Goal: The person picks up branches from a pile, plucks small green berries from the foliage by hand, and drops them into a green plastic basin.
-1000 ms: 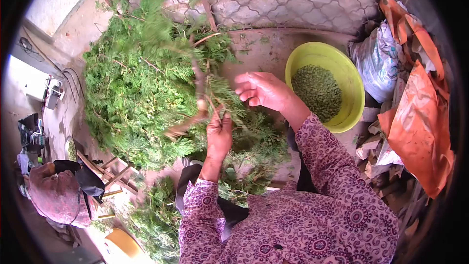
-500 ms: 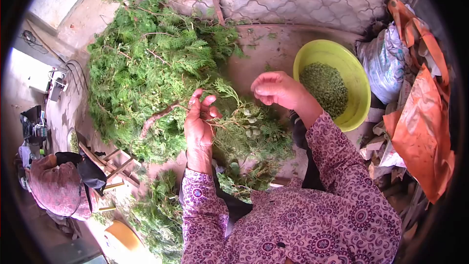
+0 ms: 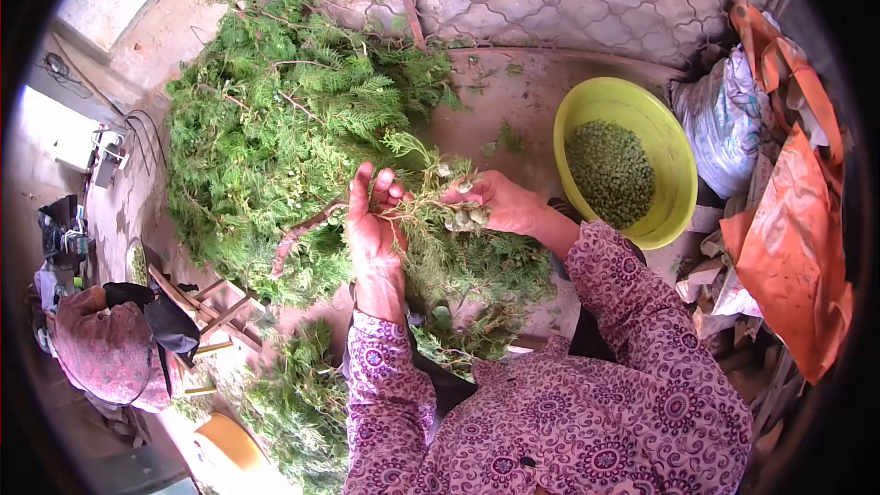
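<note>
My left hand (image 3: pixel 378 229) is closed around the stem of an evergreen sprig (image 3: pixel 423 202), palm turned up. Small pale-green cones (image 3: pixel 469 218) cluster at the sprig's right end. There my right hand (image 3: pixel 509 205) has its thumb and fingers pinched on the cones; exactly how many are between the fingertips is hidden. A big heap of leafy evergreen branches (image 3: pixel 266 137) lies just beyond and left of my hands. To the right stands a yellow-green basin (image 3: pixel 678 142), partly filled with small green cones (image 3: pixel 610 170).
A wire-mesh gate (image 3: pixel 550 0) runs along the back. Beside the basin are a white sack (image 3: pixel 720 124) and an orange bag (image 3: pixel 793 257). Another person (image 3: pixel 110 348) is at the far left, near a wooden frame (image 3: pixel 215 312) and a yellow container (image 3: pixel 229 445). More cut branches (image 3: pixel 298 403) lie at lower left.
My right hand has come left and down from near the basin onto the sprig's cones, its fingers closing there. My left hand keeps hold of the sprig, nearly in place.
</note>
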Motion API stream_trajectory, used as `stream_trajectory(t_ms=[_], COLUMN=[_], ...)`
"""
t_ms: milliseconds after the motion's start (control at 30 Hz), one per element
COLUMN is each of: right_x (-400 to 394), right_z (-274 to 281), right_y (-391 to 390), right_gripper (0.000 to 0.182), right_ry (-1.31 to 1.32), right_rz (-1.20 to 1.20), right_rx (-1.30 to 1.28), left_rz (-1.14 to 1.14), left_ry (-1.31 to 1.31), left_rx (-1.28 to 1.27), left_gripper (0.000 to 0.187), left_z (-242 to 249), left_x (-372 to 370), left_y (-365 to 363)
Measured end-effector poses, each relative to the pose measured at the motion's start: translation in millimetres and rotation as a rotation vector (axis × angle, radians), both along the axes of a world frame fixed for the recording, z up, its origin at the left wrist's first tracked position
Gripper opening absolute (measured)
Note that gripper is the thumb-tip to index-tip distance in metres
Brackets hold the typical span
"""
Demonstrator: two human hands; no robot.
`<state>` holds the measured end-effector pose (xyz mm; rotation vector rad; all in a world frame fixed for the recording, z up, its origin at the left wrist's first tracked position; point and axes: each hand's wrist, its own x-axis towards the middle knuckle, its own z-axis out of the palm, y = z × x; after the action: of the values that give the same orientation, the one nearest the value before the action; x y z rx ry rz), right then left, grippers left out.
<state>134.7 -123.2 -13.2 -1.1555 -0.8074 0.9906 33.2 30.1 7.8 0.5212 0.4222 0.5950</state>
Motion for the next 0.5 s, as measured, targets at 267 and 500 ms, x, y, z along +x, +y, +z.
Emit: stream_trajectory(t_ms=[267, 500], right_x=[-26.0, -5.3], right_z=[52.4, 39.5], right_y=[2.2, -4.6], right_gripper=[0.062, 0.023], right_ry=[-0.117, -0.406], right_rz=[-0.013, -0.130], right_rx=[-0.294, -0.366], left_rz=[-0.015, -0.215], left_ry=[0.086, 0.209], left_rx=[0.043, -0.052], left_gripper=[0.036, 0.058], left_z=[-22.2, -17.7], left_x=[18.2, 13.6], left_y=[-13.4, -29.6])
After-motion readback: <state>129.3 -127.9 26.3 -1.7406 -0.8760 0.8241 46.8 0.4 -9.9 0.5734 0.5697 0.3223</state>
